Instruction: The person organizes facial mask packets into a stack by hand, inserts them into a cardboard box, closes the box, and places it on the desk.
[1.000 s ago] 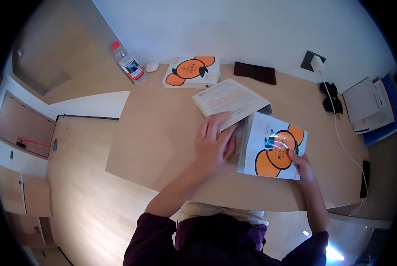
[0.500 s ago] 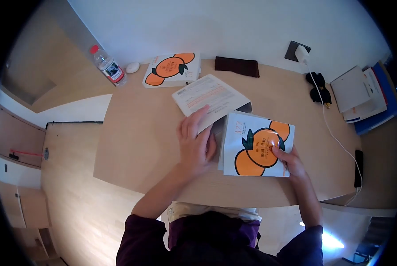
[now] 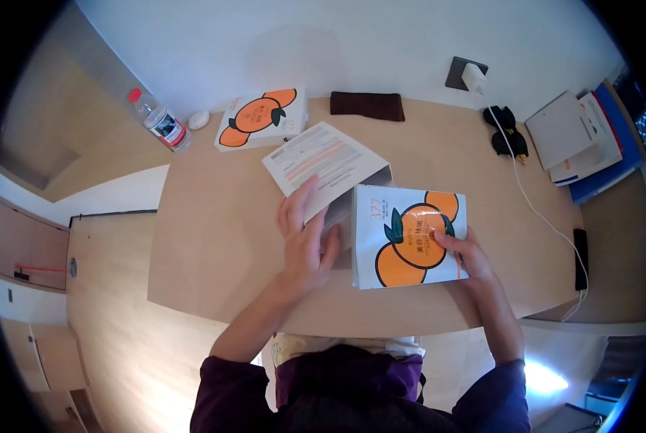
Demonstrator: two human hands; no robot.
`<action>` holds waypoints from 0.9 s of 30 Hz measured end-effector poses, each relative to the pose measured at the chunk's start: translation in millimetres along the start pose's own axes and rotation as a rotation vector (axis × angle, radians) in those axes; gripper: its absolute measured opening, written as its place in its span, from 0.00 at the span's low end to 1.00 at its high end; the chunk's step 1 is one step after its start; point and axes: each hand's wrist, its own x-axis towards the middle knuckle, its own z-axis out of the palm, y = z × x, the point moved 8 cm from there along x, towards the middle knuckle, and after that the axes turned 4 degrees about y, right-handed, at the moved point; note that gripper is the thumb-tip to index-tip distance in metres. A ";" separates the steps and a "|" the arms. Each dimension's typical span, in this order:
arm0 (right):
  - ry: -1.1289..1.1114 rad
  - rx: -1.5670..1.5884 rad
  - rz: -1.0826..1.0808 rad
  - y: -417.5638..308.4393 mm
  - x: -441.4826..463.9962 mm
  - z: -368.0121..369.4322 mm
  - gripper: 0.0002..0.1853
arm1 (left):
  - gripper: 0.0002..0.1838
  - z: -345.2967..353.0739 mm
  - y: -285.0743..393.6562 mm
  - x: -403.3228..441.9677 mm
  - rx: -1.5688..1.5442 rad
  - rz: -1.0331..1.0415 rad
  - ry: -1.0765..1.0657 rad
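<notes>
My right hand (image 3: 474, 258) grips a stack of sheet mask packets (image 3: 399, 249), with the thumb on top. Orange fruit drawings and the number 377 mark the top packet's face. My left hand (image 3: 305, 242) is at the near left edge of a white box (image 3: 326, 162), its fingers lying over the edge and its thumb low by the opening. The box lies tilted, its printed text side up and an open end turned towards the packets. What is inside the box cannot be made out.
Behind stands a second orange-printed box (image 3: 258, 119), beside a water bottle (image 3: 160, 123) and a small white case (image 3: 199, 120). A dark pouch (image 3: 367, 106), sunglasses (image 3: 505, 133), a white charging cable (image 3: 529, 195), a black power bank-like bar (image 3: 581, 260) and folders (image 3: 583, 141) line the desk (image 3: 215, 252).
The whole view has shifted slightly. The packets now sit more evenly stacked in my right hand. My left thumb has moved a little away from the box opening.
</notes>
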 end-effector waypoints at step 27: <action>0.041 -0.126 0.040 -3.3 -4.7 1.5 0.28 | 0.21 -0.7 2.3 0.7 -0.001 -0.084 -0.016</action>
